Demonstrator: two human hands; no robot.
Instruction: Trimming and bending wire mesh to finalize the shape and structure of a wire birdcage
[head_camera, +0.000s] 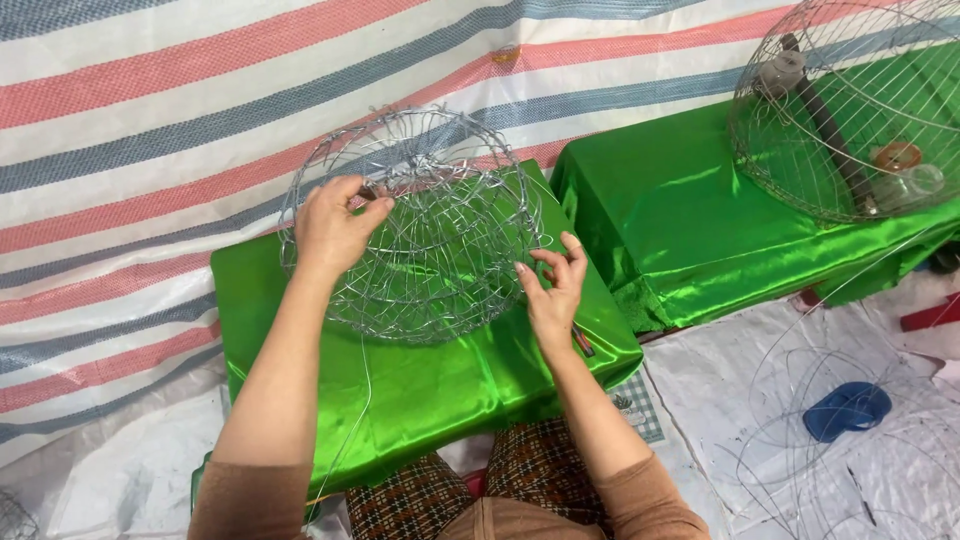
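Pinched on thin wire, both sets of fingers: left hand (333, 228) closed on the upper left rim of the wire basket frame (420, 225), thumb and forefinger meeting over a strand near a small dark bit, possibly a tool tip, too small to tell. Right hand (553, 290) at the frame's lower right edge, fingers narrow, thumb and forefinger nipping a single strand, other fingers curled loose just beside it.

Looks light and springy, this frame: open lattice of silver wire, domed, tilted up off the green satin cloth (420, 390) on which its lower rim rests. Probably flexes under a squeeze and keeps a kink if bent hard; loose wire ends likely sharp. Best gripped at the thicker rim hoops or at crossings, not mid-span on the fine strands. Slippery cloth below, so apt to slide.

Further right of the frame, on a second green-draped stand, a finished wire dome (850, 110) over a dark rod and small jars. Lower right of the frame, loose wire hoops (800, 420) on white sheeting, with a blue object (848, 408) among them. Behind the frame, striped tarpaulin (150, 120).
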